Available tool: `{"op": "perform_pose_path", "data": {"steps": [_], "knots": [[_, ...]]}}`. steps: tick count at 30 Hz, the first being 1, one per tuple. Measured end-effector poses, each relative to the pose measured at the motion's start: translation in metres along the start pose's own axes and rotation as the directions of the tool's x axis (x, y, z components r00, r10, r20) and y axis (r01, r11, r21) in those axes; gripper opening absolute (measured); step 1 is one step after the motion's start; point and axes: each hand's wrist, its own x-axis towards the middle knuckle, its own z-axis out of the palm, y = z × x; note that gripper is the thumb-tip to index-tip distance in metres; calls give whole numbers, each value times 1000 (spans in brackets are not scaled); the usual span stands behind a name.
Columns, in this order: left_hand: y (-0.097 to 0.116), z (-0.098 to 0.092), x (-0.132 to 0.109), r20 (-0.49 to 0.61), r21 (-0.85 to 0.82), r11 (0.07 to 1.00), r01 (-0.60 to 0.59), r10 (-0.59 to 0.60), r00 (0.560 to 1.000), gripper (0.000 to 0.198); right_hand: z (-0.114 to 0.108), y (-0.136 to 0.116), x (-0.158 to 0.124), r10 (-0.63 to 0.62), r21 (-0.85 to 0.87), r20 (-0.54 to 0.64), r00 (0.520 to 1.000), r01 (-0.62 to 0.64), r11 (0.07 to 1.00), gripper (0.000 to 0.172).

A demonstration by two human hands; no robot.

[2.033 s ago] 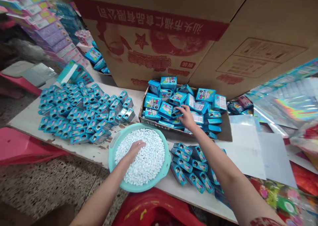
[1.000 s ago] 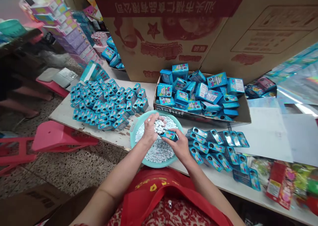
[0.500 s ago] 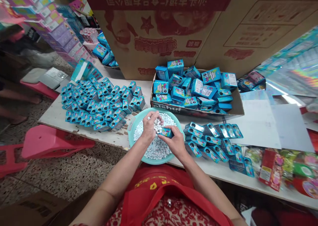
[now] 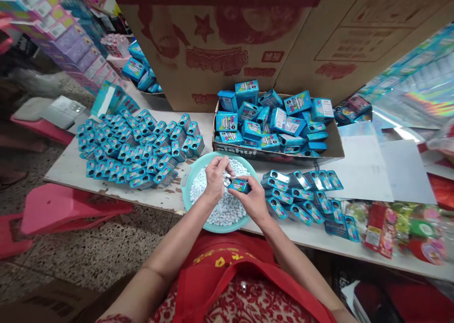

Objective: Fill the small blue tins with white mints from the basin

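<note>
Over a teal basin (image 4: 189,174) full of small white candies (image 4: 222,212), my right hand (image 4: 252,201) grips a small blue box (image 4: 239,186) by its end. My left hand (image 4: 215,178) is curled shut on a handful of white candies and presses against the box's open end. A low cardboard tray (image 4: 333,148) behind the basin holds several loose blue boxes (image 4: 252,128). Rows of blue boxes lie left of the basin (image 4: 138,145) and another group right of it (image 4: 305,195).
A big printed carton (image 4: 248,34) stands at the back of the white table (image 4: 71,169). White sheets (image 4: 383,167) and shiny packets (image 4: 393,221) lie on the right. Pink stools (image 4: 67,207) sit on the floor at left, and stacked purple boxes (image 4: 67,44) beyond.
My right hand took a blue box from the tray and brought it over the basin. My left hand lifted candies out and joined it at the box. The view drifted slightly.
</note>
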Motion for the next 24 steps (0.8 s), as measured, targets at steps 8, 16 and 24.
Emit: {"op": "perform_pose_path", "data": {"steps": [8, 16, 24], "knots": [[5, 2, 3, 11, 54, 998, 25, -25, 1000, 28, 3, -1, 4, 24, 36, 9, 1000, -25, 999, 37], [4, 3, 5, 12, 55, 998, 15, -16, 1000, 27, 0, 4, 7, 48, 66, 30, 998, -50, 997, 38], [4, 5, -2, 97, 89, 994, 70, -79, 992, 31, -5, 2, 8, 61, 108, 33, 998, -64, 992, 34]]}}
